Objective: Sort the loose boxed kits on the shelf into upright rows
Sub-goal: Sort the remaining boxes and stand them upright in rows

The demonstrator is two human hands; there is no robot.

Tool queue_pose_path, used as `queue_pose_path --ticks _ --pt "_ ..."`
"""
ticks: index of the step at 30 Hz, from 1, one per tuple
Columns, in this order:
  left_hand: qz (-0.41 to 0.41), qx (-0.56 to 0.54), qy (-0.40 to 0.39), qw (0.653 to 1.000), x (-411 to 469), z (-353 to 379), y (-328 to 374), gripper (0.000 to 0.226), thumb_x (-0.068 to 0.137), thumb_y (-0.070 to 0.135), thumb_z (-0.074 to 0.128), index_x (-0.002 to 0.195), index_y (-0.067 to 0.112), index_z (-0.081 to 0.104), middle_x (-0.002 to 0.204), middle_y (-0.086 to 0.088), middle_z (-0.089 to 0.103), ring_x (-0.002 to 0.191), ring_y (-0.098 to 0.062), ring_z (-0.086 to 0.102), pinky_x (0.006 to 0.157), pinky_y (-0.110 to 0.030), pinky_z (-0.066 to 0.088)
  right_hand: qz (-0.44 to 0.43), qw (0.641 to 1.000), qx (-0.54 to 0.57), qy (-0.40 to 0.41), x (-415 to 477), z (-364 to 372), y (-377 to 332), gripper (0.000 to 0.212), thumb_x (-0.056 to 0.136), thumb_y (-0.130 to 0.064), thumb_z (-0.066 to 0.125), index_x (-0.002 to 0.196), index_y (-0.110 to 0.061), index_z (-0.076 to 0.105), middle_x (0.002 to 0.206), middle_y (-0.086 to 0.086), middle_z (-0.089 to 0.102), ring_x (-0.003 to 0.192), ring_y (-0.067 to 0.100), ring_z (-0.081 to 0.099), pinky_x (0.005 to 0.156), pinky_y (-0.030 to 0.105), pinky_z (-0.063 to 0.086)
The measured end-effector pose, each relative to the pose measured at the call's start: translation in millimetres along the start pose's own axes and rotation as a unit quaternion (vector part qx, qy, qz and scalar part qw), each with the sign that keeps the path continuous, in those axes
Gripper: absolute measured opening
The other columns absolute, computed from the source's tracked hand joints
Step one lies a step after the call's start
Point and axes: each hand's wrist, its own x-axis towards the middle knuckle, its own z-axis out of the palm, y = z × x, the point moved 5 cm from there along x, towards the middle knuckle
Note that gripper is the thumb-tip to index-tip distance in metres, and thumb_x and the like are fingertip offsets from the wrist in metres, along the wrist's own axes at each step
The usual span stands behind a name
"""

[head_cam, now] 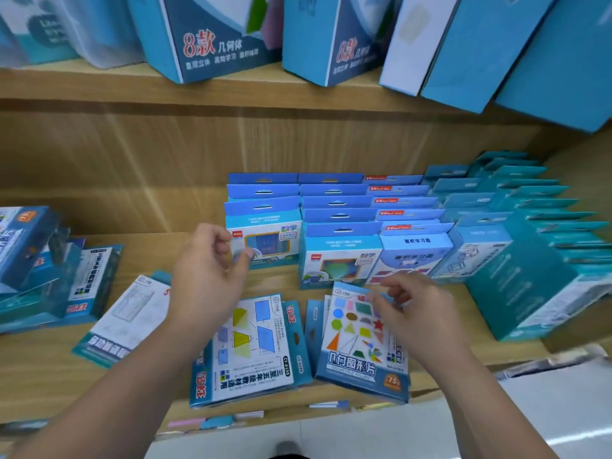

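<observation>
The right hand is hovering over the top edge of a flat box printed with coloured shapes, its fingers curled loosely; the fingertips are sitting right at that box's upper corner, but whether they are actually gripping it I cannot tell. The left hand is hanging in the air a little farther back, palm turned inward, fingers half curled and holding nothing.

Under and beside the left wrist, a box showing yellow and blue figures is lying flat on the wooden shelf, just beside the shapes box, with the edges of more boxes peeking out from under both. To the left of that, a pale white-faced box is lying flat at a slant, partly hidden by the left forearm. Farther left, a loose heap of blue boxes is leaning and lying at odd angles.

Behind the hands, boxes are standing upright in rows running toward the back wall, their hang tabs pointing up. To the right, more teal boxes are standing packed in further rows, running to the shelf's right end.

On the shelf above, large blue cartons are standing side by side.
</observation>
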Motion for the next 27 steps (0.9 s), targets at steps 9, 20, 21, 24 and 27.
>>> queue_pose_path --ticks 9,20,21,24,27 --pt "0.142 0.181 -0.296 0.927 -46 73 57 0.031 0.093 0.052 0.055 0.087 0.024 0.064 0.084 0.008 0.066 0.079 -0.014 0.059 0.07 -0.032 0.049 0.162 0.979 -0.011 -0.126 -24 0 37 0.041 0.071 -0.069 0.073 0.079 -0.029 0.068 0.071 -0.015 0.067 0.063 -0.002 0.06 0.046 0.015 0.035" --pt "0.061 0.123 -0.337 0.932 -64 91 60 0.025 0.093 0.044 0.06 0.093 0.021 0.066 0.083 0.005 0.07 0.08 -0.017 0.063 0.069 -0.035 0.052 0.172 0.979 0.109 -0.018 -48 1 29 0.026 0.078 -0.051 0.077 0.094 -0.031 0.075 0.08 -0.02 0.072 0.07 -0.002 0.066 0.059 0.03 0.055" --pt "0.036 0.084 -0.325 0.941 -64 87 59 0.024 0.092 0.043 0.063 0.092 0.019 0.066 0.083 0.003 0.071 0.079 -0.018 0.066 0.071 -0.037 0.054 0.179 0.976 0.124 -0.002 -49 -2 26 0.027 0.078 -0.049 0.078 0.096 -0.03 0.074 0.08 -0.02 0.072 0.07 -0.002 0.066 0.059 0.029 0.055" --pt "-0.03 -0.019 -0.285 0.958 -64 71 58 0.019 0.088 0.039 0.071 0.088 0.022 0.064 0.083 0.004 0.072 0.078 -0.015 0.068 0.074 -0.038 0.057 0.186 0.965 0.18 0.047 -51 -15 13 0.027 0.076 -0.044 0.082 0.094 -0.028 0.07 0.075 -0.021 0.072 0.066 -0.004 0.066 0.053 0.023 0.051" --pt "-0.052 -0.102 -0.233 0.966 -58 52 60 0.017 0.085 0.031 0.076 0.087 0.026 0.059 0.081 0.004 0.07 0.074 -0.009 0.066 0.071 -0.027 0.053 0.15 0.962 0.218 0.075 -47 -32 -14 0.025 0.074 -0.038 0.084 0.09 -0.033 0.065 0.08 -0.034 0.068 0.066 -0.003 0.065 0.051 0.018 0.05"
